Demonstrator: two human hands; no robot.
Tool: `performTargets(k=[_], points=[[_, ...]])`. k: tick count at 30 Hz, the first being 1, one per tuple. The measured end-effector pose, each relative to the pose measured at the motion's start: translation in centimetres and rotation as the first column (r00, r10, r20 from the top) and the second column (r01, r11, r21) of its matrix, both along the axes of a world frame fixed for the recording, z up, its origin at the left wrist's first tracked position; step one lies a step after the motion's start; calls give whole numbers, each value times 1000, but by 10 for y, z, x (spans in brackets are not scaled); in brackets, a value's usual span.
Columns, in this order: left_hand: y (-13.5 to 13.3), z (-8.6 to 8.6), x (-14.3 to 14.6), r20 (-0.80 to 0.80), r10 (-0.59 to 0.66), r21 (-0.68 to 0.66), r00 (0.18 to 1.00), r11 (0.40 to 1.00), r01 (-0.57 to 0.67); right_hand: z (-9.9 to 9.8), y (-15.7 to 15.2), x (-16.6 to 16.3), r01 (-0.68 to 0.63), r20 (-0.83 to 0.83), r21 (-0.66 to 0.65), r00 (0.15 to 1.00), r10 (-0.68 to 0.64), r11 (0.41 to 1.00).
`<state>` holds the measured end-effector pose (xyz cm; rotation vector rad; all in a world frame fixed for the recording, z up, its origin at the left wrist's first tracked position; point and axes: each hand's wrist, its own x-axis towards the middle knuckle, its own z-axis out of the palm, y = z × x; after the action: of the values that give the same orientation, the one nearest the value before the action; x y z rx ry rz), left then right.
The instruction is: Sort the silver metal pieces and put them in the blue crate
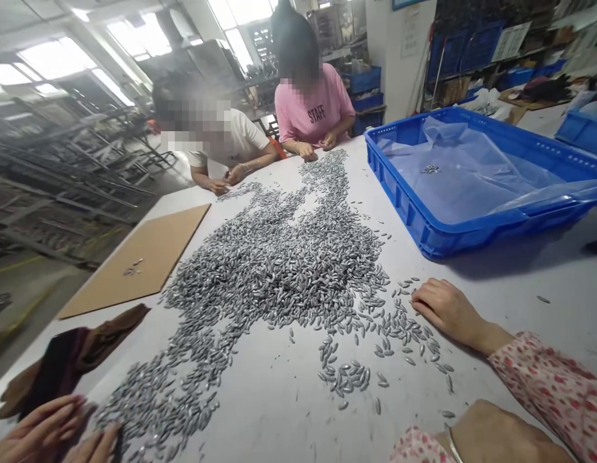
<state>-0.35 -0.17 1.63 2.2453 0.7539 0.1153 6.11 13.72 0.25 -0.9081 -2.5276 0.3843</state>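
Observation:
A broad heap of small grey spindle-shaped pieces [298, 263], shiny like metal, covers the middle of the white table [274, 379]. At the heap's right edge, my right hand [447, 312] rests on the table in a floral sleeve, fingers curled together beside scattered pieces. Whether those fingers hold a piece is hidden. My left hand [500, 434], with a bracelet at the wrist, lies at the bottom edge with its back upward. Its fingers are out of sight. A little cluster of the same pieces [346, 378] lies left of my hands.
A blue crate [399, 193] lined with clear plastic stands at the right, a few pieces inside. A brown board [139, 257] lies at the left. A co-worker's hands [50, 427] are at lower left, near dark cloth [110, 337]. Two people work across the table.

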Motion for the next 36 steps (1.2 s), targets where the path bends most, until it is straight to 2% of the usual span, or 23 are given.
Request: performTargets(k=[5, 7, 9, 12, 17, 21, 24, 30, 33, 36], points=[[-3, -12, 5, 148, -38, 65, 988, 997, 29, 10, 20, 16, 174, -276, -131, 939, -205, 976], [-1, -15, 5, 180, -39, 80, 983, 997, 25, 15, 29, 26, 251, -333, -201, 892, -307, 947], [1, -17, 5, 210, -49, 75, 976, 997, 34, 19, 35, 32, 264, -341, -277, 872, -352, 924], [1, -16, 3, 234, -41, 64, 971, 998, 27, 25, 32, 31, 171, -293, -314, 918, -266, 934], [-1, -16, 3, 242, -26, 49, 970, 999, 14, 23, 22, 20, -21, -130, -207, 992, -6, 978], [-2, -19, 3, 259, -9, 46, 966, 999, -3, 16, 28, 25, 67, -11, -116, 998, -69, 991], [-2, -21, 3, 274, 1, 48, 962, 999, -15, 14, 33, 30, 122, 23, -114, 993, -120, 986], [-4, -21, 3, 278, 24, 39, 960, 999, -37, 15, 33, 30, 66, 117, -131, 992, -50, 989], [-4, -22, 3, 282, 25, 50, 959, 998, -41, 18, 36, 34, 64, 94, -188, 994, -46, 980], [-4, -23, 3, 292, 17, 55, 956, 998, -35, 21, 38, 37, 4, 78, -235, 997, 15, 972]])
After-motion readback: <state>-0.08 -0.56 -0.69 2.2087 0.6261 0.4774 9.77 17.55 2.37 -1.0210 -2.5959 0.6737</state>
